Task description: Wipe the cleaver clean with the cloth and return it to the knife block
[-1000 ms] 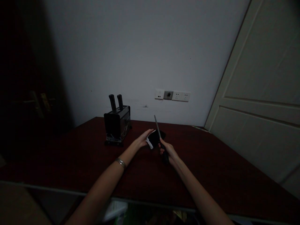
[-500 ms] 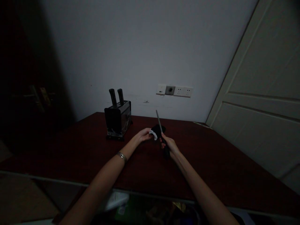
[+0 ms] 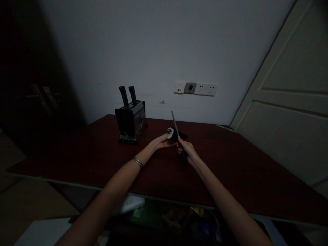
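Note:
In the head view my right hand [image 3: 187,149] is closed round the dark handle of a knife [image 3: 175,121], whose narrow blade points up and away from me. My left hand [image 3: 164,140], palm turned up, holds a black cloth [image 3: 174,134] with a white edge. The cloth lies close beside the lower blade; whether the two touch I cannot tell. Some left fingers are hidden by the cloth and reach toward my right hand. To the left stands a knife block [image 3: 130,119] with two black handles sticking up from it.
Both arms reach over a dark red-brown table [image 3: 230,167] set against a wall. A row of wall sockets [image 3: 205,89] sits behind it. A pale panelled door [image 3: 287,99] borders the right side. Below the front edge is an open space with a green item [image 3: 147,213] and other clutter.
My left hand has turned palm up beneath the cloth, and the cloth's white edge has shifted upward. The knife stays in my right hand at nearly the same angle. The view has tilted slightly.

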Demonstrator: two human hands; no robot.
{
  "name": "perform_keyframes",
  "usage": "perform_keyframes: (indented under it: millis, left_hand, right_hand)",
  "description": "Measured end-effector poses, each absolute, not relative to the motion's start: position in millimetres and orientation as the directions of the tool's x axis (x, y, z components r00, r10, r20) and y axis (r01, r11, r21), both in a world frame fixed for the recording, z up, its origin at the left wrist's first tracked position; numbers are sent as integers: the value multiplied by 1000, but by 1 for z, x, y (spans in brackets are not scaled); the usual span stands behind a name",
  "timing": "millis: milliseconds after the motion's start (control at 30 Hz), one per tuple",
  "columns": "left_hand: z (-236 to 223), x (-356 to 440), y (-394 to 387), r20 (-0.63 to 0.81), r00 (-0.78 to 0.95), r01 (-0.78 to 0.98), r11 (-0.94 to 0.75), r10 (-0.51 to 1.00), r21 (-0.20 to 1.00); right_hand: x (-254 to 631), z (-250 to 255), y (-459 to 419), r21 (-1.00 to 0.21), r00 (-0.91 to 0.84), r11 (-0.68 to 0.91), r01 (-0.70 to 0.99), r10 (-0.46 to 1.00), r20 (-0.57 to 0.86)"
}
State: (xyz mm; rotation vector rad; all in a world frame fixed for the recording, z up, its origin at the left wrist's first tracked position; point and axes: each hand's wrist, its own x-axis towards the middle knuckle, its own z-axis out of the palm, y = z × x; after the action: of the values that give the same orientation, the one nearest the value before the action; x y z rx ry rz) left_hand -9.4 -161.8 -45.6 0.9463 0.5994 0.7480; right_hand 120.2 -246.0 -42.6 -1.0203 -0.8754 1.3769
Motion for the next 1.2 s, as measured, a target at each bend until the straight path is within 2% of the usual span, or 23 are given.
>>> perform_keyframes:
  millis: [133, 633, 867, 1200]
  left_hand:
    - [-47, -4, -165, -176, 585, -347, 440, 792, 828]
    - [-28, -7, -170, -192, 534, -492, 487, 824, 721]
    - [-29, 0, -172, -170, 529, -620, 516, 831, 591]
    - [-18, -1, -177, -112, 434, -727, 421, 894, 542]
  right_hand:
    - [120, -43, -247, -932, 35, -63, -357, 996, -81]
    - [118, -48, -247, -955, 54, -74, -286, 994, -93]
    - [118, -43, -248, -958, 58, -34, -286, 997, -53]
    - [115, -43, -252, -970, 34, -16, -243, 999, -25]
